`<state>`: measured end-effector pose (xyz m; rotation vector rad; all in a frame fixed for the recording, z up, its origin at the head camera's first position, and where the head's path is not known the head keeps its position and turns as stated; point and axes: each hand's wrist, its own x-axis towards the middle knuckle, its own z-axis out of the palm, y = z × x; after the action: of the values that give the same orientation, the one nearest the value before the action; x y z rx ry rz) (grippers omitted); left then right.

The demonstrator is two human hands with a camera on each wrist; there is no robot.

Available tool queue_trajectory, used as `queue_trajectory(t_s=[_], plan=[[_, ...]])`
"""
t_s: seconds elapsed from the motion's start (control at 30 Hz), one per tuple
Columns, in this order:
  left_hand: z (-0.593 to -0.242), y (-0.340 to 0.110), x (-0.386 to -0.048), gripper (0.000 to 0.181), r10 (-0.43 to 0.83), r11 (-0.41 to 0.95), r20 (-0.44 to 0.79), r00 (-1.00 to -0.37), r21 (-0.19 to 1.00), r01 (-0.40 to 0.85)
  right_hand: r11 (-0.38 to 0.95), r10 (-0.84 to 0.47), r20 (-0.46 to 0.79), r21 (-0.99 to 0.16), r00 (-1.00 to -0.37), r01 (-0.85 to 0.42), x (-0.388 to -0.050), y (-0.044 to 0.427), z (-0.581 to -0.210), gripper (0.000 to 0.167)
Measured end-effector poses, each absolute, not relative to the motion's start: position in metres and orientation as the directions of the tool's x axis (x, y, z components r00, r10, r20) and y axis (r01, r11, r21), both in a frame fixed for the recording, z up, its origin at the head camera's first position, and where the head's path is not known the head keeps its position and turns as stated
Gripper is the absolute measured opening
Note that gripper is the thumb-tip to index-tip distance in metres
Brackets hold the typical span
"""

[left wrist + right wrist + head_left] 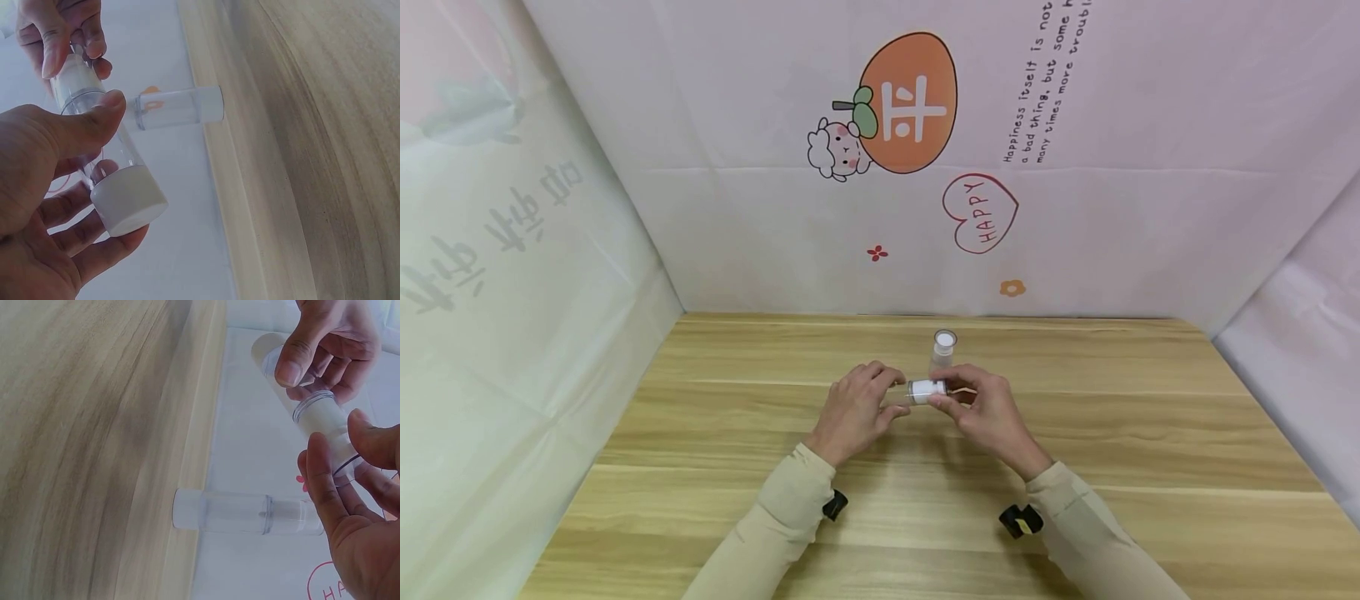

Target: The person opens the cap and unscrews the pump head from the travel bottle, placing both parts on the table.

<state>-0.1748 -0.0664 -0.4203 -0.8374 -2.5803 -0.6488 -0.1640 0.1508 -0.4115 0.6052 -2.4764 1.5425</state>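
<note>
Light beige sleeves lay nearest, coming in from the near left and near right, with small black devices at the wrists. The left hand was closed around a clear bottle, thumb over its body and fingers under it, close to its white base. The right hand pinched the opposite end between thumb and fingers, where white showed through a clear outer wall. The held bottle was off the table, on its side, running left to right between the two hands, base end to the left. Just beyond it, on the far side, a second bottle of similar look stood upright. Around them spread the wood-grained table, its far edge running along a white sheet. On that sheet were an orange fruit with a small sheep at its left, a red heart reading HAPPY, a red flower and, to the right, an orange flower
</note>
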Motion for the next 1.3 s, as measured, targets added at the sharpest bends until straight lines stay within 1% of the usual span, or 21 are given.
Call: queue_trajectory(t_s=[0.33,0.57,0.93,1.3], plan=[[-0.4182,-0.0674,-0.1747,0.036,0.475,0.709,0.418,-0.775,0.340,0.618,0.362,-0.283,0.393,-0.801,-0.875,-0.477,-0.1643,0.1527,-0.4140,0.025],[-0.4164,-0.0701,-0.1750,0.036,0.498,0.700,0.378,-0.781,0.356,0.619,0.381,-0.324,0.416,-0.764,-0.850,-0.520,-0.1641,0.1530,-0.4130,0.025],[-0.4143,-0.0723,-0.1747,0.035,0.537,0.681,0.352,-0.767,0.356,0.640,0.387,-0.380,0.418,-0.738,-0.825,-0.553,-0.1634,0.1552,-0.4112,0.028],[-0.4125,-0.0722,-0.1728,0.033,0.557,0.704,0.252,-0.792,0.363,0.610,0.407,-0.415,0.381,-0.734,-0.826,-0.543,-0.1629,0.1563,-0.4091,0.029]])
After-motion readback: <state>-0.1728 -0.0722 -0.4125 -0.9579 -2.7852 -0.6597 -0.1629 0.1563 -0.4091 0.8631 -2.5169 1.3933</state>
